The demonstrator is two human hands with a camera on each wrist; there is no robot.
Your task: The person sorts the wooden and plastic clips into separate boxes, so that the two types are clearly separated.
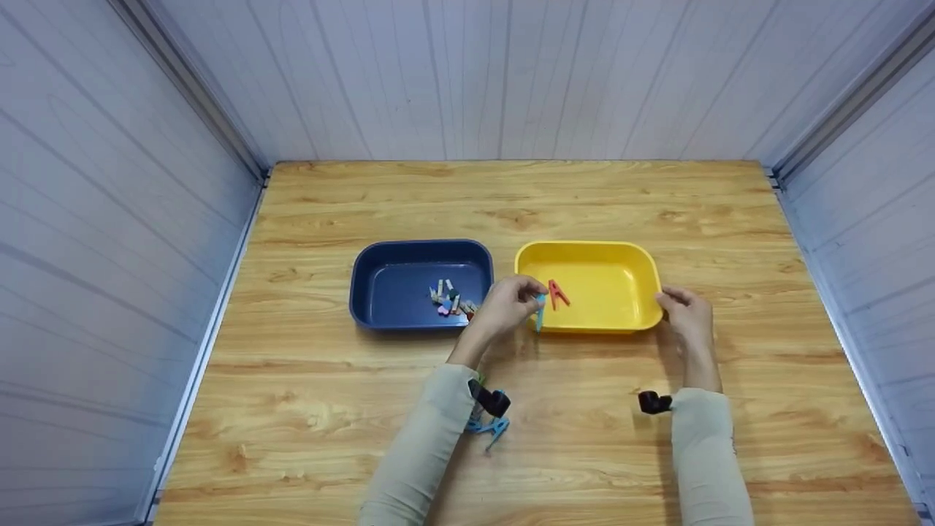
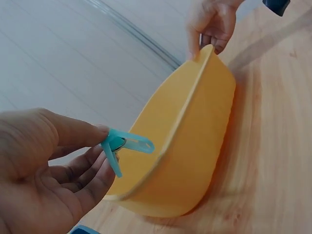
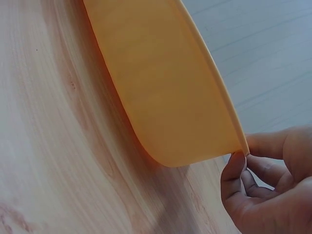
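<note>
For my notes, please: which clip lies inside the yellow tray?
The red clip; the left hand pinches a light-blue clip, while other clips lie outside the tray.

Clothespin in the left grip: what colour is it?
The clothespin is light turquoise blue, seen best in the left wrist view.

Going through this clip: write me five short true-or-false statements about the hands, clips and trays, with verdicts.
1. The left hand pinches a light blue clip. True.
2. A red clip lies inside the yellow tray. True.
3. Nothing touches the yellow tray's rim. False: the right hand pinches it on the tray's right side.
4. The dark blue tray is empty. False: small mixed-colour pieces lie in it.
5. Another blue clip lies on the table beside the left sleeve. True.
</note>
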